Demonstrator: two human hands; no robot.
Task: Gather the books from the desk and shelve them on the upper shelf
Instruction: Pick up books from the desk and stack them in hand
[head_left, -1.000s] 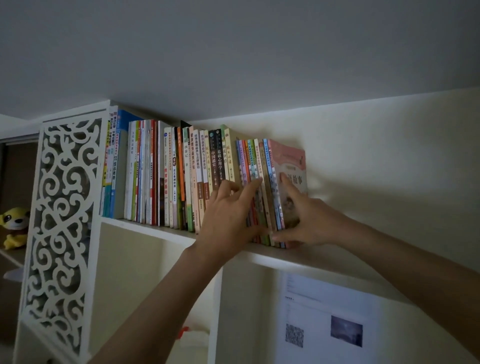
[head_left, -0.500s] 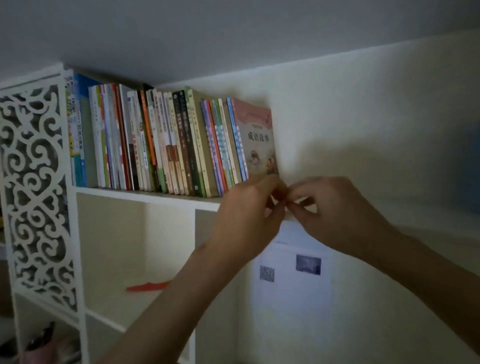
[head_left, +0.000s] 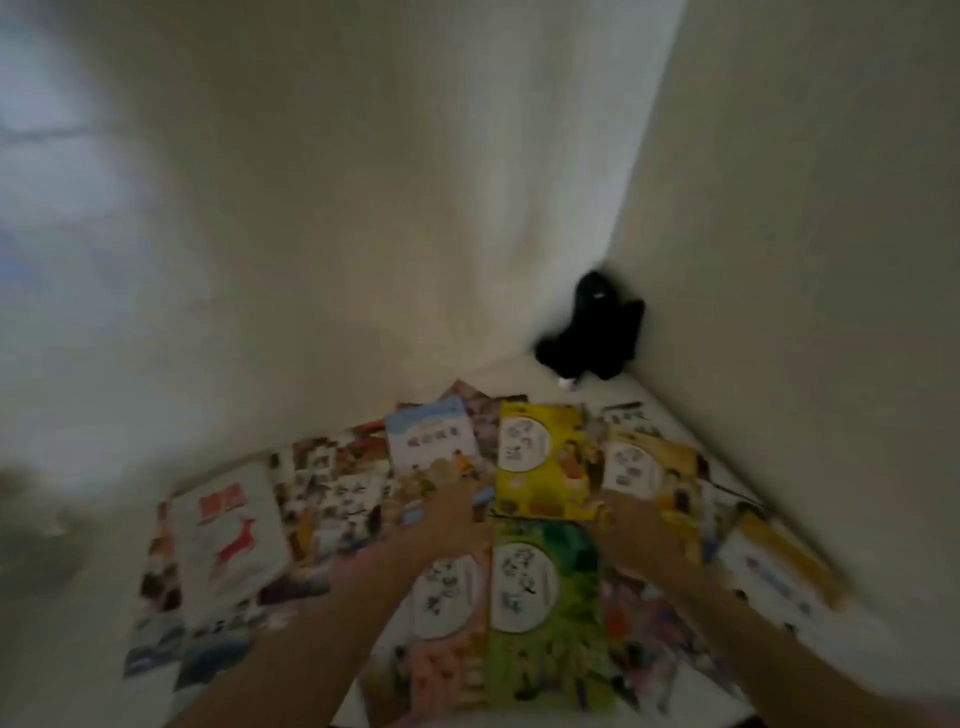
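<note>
Reaching forward, both hands sit over the books spread flat on the table (head_left: 852, 670) in the wall corner. Left hand (head_left: 449, 525) lies on the covers beside the blue-white book (head_left: 428, 436); right hand (head_left: 636, 535) lies at the lower right corner of the yellow book (head_left: 540, 462). Frame is motion-blurred: grip state of either hand cannot be told. Green book (head_left: 545, 597) lies between the 2 forearms. White book with red deer (head_left: 228, 540) lies at left. Black object (head_left: 597, 332) sits in the corner.

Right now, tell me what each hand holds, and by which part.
Cannot be told. The left hand and right hand reach over the books on the desk, too blurred to show a grip.
</note>
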